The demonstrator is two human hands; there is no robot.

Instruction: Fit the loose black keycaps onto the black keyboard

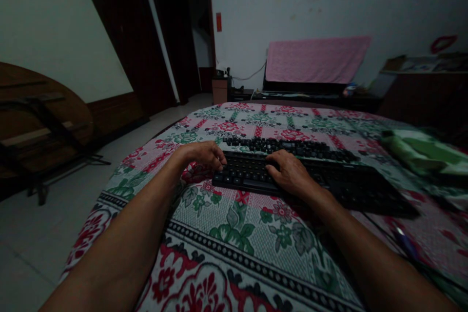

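Bumping the long black plastic keyboard (252,174), your curled left hand (209,155) or right hand (288,170), pinch unclear, could scatter small black keycaps (303,147).

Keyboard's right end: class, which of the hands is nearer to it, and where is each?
Right. The right hand is partway along the keyboard; the left hand is farther away, at its left end.

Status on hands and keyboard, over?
Left hand at left end of keyboard; right hand over it, further right. Keyboard flat on cloth. Loose keys along its far side, nearest clutter.
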